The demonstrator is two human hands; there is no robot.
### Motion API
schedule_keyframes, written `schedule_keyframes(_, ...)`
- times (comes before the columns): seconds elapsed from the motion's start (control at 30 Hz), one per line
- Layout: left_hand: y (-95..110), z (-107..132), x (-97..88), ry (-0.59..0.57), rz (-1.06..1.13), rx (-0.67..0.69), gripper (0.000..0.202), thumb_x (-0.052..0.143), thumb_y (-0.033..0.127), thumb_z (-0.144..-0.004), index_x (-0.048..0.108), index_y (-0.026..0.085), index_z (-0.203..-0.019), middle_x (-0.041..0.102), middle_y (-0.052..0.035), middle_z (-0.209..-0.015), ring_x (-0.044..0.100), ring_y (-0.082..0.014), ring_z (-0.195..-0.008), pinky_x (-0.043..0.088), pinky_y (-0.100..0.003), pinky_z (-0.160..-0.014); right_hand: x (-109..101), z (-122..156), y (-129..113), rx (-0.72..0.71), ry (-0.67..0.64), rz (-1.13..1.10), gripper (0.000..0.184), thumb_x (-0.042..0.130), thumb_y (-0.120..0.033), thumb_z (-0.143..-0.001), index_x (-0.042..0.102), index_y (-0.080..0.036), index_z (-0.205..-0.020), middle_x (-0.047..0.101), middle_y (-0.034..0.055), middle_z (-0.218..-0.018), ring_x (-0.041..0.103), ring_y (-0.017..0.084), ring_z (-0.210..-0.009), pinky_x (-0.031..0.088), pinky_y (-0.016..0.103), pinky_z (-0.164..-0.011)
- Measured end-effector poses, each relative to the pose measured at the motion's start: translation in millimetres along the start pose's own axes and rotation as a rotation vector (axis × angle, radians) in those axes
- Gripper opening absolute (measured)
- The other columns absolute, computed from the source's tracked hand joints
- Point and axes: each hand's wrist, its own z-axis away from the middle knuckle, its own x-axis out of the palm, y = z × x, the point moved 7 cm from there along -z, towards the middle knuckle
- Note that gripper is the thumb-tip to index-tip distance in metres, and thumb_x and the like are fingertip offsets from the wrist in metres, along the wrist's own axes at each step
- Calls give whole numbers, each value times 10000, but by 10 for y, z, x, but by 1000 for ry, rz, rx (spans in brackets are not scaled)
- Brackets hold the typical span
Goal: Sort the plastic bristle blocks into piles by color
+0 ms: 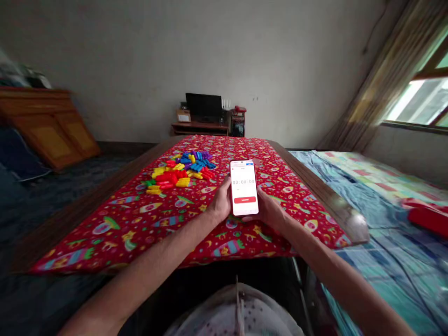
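A smartphone (244, 189) is held upright above the near half of the table, its bright screen facing me with a timer at 00:00:00 and a red button. My left hand (221, 199) grips its left edge, and my right hand (269, 209) grips the right edge, with fingers partly hidden behind the phone. To the left of the phone, a loose pile of clothespins (168, 177) in red, yellow, blue, green and purple lies on the red patterned tablecloth (140, 233). Neither hand touches the pile.
The cloth covers a long wooden table (304, 186). Beyond its far end stand a dark monitor (204, 106) on a low desk and a computer tower (238, 127). A wooden cabinet (45, 126) is at left; a bed with coloured sheets (378, 214) lies at right, below a curtained window.
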Motion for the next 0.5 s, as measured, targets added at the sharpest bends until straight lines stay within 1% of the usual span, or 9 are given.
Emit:
schedule_keyframes(0.17, -13, 10, 8, -10, 12, -9, 315, 445, 301, -954, 647, 128, -1123, 760, -86, -918, 713, -264, -902, 500, -433, -932, 12, 9, -12, 3, 0, 6, 419, 365, -418, -975, 549, -206, -1286, 715, 93, -1095, 700, 206, -794, 604, 337, -574)
schedule_keyframes(0.37, -4, 2, -2, -24, 3, 13, 292, 470, 299, -942, 640, 145, -1123, 758, -69, -893, 708, -256, -918, 498, -422, -933, 14, 14, -19, 9, -7, 4, 423, 347, -414, -983, 538, -213, -1302, 718, 87, -1087, 703, 209, -814, 611, 370, -623)
schedule_keyframes(0.5, -2, -15, -13, -26, 0, 26, 280, 488, 296, -932, 638, 147, -1115, 757, -63, -885, 707, -253, -915, 500, -423, -931, 13, 11, -11, 13, -9, 9, 435, 335, -418, -984, 529, -218, -1318, 717, 89, -1092, 701, 211, -835, 609, 365, -626)
